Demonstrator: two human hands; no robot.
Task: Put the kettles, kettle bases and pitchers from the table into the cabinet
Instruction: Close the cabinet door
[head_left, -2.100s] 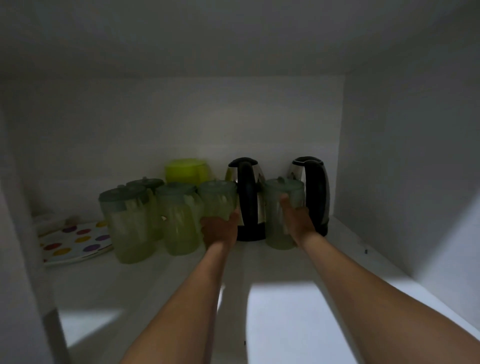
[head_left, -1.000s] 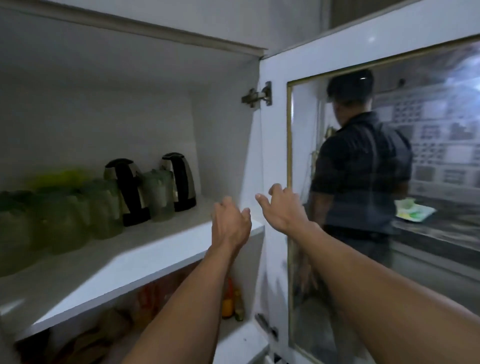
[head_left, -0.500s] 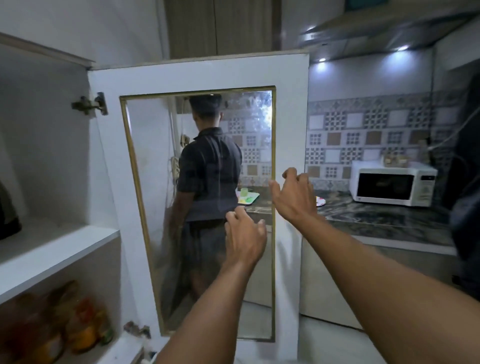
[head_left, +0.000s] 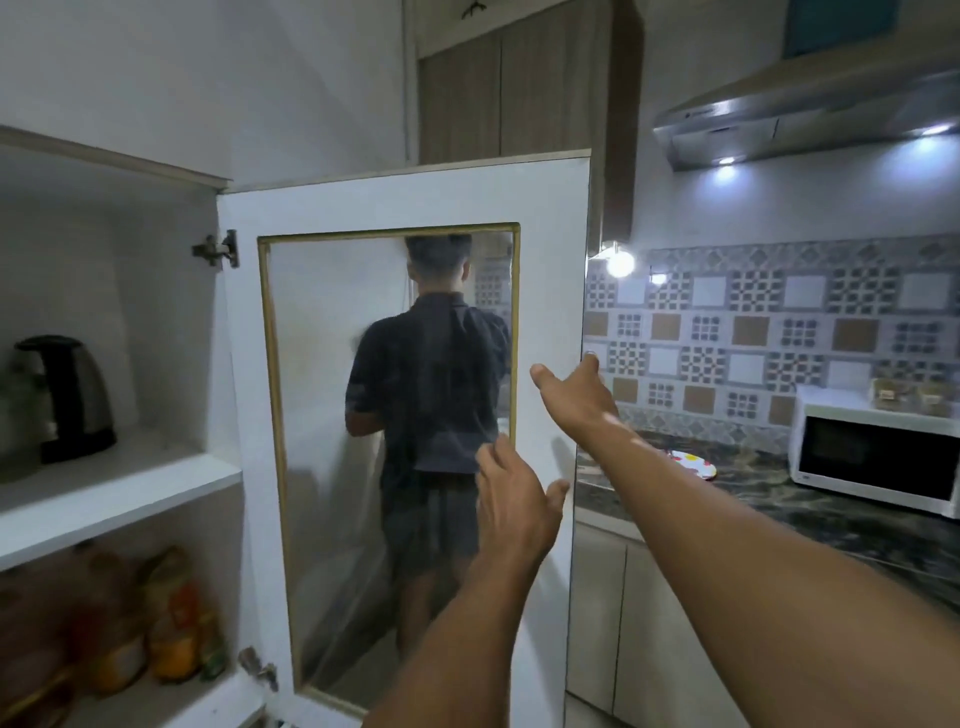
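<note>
The white cabinet stands open at the left, and its glass-paned door (head_left: 550, 291) swings out in front of me. On the upper shelf (head_left: 119, 499) a black and steel kettle (head_left: 67, 397) stands upright, with a green pitcher (head_left: 15, 415) blurred at the frame's left edge. My right hand (head_left: 574, 397) is open, its fingertips at the door's outer edge. My left hand (head_left: 514, 506) is open too, held in front of the door's lower frame and holding nothing.
Through the door's glass I see a person (head_left: 431, 410) in dark clothes, back turned. Several bottles (head_left: 171, 618) stand on the lower shelf. To the right runs a dark stone counter (head_left: 810, 514) with a white microwave (head_left: 878, 454) and a spotted plate (head_left: 693, 464).
Both hands let go of the pitchers on the shelf and drew out of the cabinet. My view swung right to the open door, and my right hand reached its outer edge.
</note>
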